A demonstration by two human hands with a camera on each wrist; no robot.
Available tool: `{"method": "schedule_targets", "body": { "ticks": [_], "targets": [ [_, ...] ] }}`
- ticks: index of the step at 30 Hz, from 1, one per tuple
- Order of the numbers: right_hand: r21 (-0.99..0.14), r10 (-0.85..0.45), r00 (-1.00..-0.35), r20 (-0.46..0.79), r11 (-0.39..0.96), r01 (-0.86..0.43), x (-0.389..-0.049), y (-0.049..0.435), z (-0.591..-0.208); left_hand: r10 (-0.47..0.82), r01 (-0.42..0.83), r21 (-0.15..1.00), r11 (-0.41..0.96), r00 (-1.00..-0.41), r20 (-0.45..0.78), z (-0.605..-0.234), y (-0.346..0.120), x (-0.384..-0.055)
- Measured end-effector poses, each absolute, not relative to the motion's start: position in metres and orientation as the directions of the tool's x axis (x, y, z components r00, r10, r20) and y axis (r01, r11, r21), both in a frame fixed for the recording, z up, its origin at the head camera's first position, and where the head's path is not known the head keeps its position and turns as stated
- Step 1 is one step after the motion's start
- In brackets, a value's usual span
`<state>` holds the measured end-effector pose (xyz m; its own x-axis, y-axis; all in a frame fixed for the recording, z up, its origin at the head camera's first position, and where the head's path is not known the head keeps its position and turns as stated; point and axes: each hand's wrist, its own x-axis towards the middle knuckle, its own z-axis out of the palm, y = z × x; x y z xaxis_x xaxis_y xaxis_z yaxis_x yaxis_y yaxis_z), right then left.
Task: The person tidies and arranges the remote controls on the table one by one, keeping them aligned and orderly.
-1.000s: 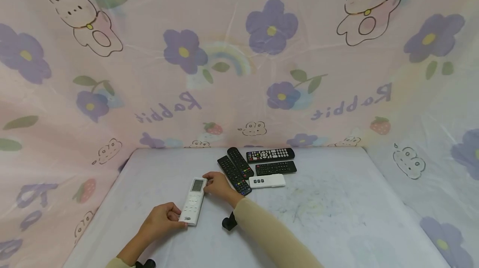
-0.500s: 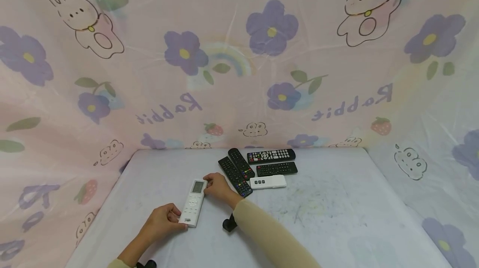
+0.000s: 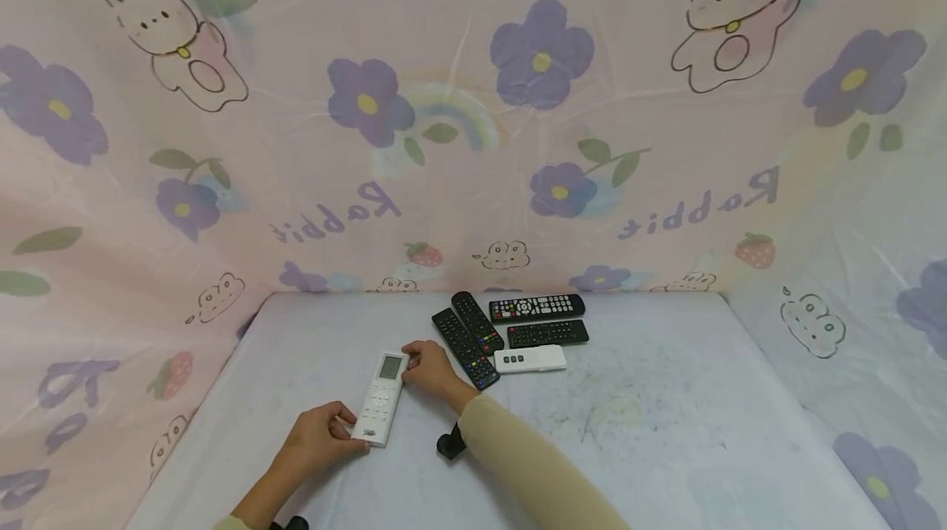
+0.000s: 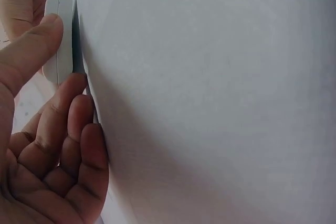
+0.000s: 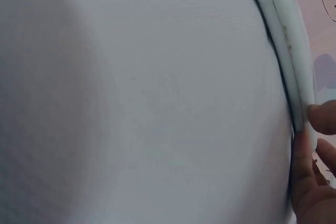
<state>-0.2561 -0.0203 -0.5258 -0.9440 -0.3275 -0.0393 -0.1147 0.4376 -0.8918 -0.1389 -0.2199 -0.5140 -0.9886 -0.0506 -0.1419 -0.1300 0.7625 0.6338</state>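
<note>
A white remote control [image 3: 380, 403] with a small grey screen and pale buttons lies slanted on the white table, its screen end away from me. At the near end my left hand [image 3: 318, 437] pinches it by the lower left corner. The thumb presses the end face of the remote control [image 4: 64, 59] in the left wrist view, and curled fingers rest on the table beside it. My right hand [image 3: 435, 371] holds the far right corner. In the right wrist view, thumb and fingertips touch the long side edge of the remote control [image 5: 287, 51].
Two black remotes [image 3: 464, 347] lie slanted just beyond my right hand. Further right are a black remote with white buttons [image 3: 536, 308], another black remote [image 3: 547, 334] and a small white remote [image 3: 530, 359]. A rabbit-print cloth [image 3: 451, 209] walls the back and sides.
</note>
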Motion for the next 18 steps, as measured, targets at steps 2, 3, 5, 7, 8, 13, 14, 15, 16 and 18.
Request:
{"method": "schedule_targets", "body": {
  "ticks": [2, 3, 5, 7, 8, 13, 14, 15, 16, 18],
  "targets": [
    [-0.89, -0.32, -0.947, -0.034, 0.442, -0.118, -0.256, -0.02, -0.527, -0.054, -0.134, 0.635, 0.761, -0.988, -0.145, -0.513, -0.22, -0.138],
    [-0.889, -0.317, -0.948, -0.03, 0.443, -0.12, -0.256, -0.02, -0.527, -0.054, -0.135, 0.637, 0.759, -0.988, -0.145, -0.513, -0.22, -0.137],
    [-0.887, -0.315, -0.948, -0.03, 0.445, -0.12, -0.256, -0.02, -0.528, -0.055, -0.134, 0.638, 0.758, -0.988, -0.142, -0.512, -0.22, -0.136],
    [-0.889, -0.317, -0.948, -0.035, 0.443, -0.115, -0.256, -0.019, -0.527, -0.059, -0.139, 0.64, 0.756, -0.988, -0.144, -0.512, -0.22, -0.136],
    [-0.89, -0.317, -0.948, -0.039, 0.442, -0.111, -0.255, -0.019, -0.527, -0.059, -0.138, 0.64, 0.756, -0.988, -0.144, -0.512, -0.221, -0.136],
    [-0.892, -0.316, -0.947, -0.046, 0.44, -0.104, -0.252, -0.016, -0.524, -0.048, -0.132, 0.647, 0.751, -0.988, -0.146, -0.511, -0.223, -0.136],
    [-0.889, -0.316, -0.948, -0.043, 0.446, -0.108, -0.251, -0.015, -0.523, -0.041, -0.127, 0.649, 0.75, -0.988, -0.146, -0.51, -0.224, -0.136],
    [-0.886, -0.313, -0.949, -0.039, 0.449, -0.112, -0.25, -0.014, -0.521, -0.029, -0.118, 0.65, 0.751, -0.989, -0.146, -0.509, -0.225, -0.136],
    [-0.883, -0.306, -0.951, -0.039, 0.456, -0.111, -0.249, -0.013, -0.52, -0.014, -0.106, 0.654, 0.749, -0.99, -0.144, -0.508, -0.227, -0.137],
    [-0.877, -0.284, -0.959, -0.027, 0.467, -0.113, -0.246, -0.01, -0.517, 0.027, -0.068, 0.661, 0.747, -0.991, -0.132, -0.505, -0.23, -0.139]
  ]
}}
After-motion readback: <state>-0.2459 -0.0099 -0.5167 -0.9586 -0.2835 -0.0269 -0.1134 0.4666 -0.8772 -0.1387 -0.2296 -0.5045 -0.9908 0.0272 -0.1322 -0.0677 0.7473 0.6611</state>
